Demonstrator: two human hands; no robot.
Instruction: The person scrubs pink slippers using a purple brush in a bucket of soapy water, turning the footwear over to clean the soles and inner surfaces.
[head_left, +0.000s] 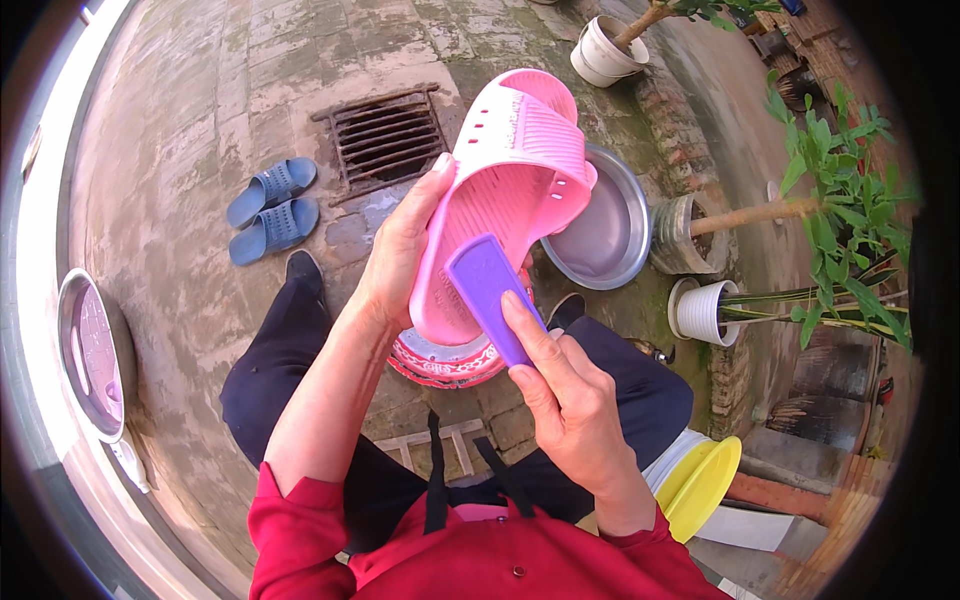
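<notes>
A pink rubber slide sandal (487, 202) is held up over a basin, its toe end pointing away from me. My left hand (409, 240) grips the sandal's left edge, the thumb lying along its side. In my right hand (574, 394) is a purple plastic-backed brush (495, 300), laid against the heel part of the footbed. The brush's underside is hidden, so its bristles do not show. Below the sandal stands a basin with a red and white patterned rim (450, 367), mostly covered from view.
A metal basin (640, 217) sits beyond my right knee, near potted plants (705, 311). Blue slippers (274, 210) lie by a rusty floor grate (386, 139). Far left is another basin holding liquid (124, 360); a yellow basin (701, 487) is at my right hip.
</notes>
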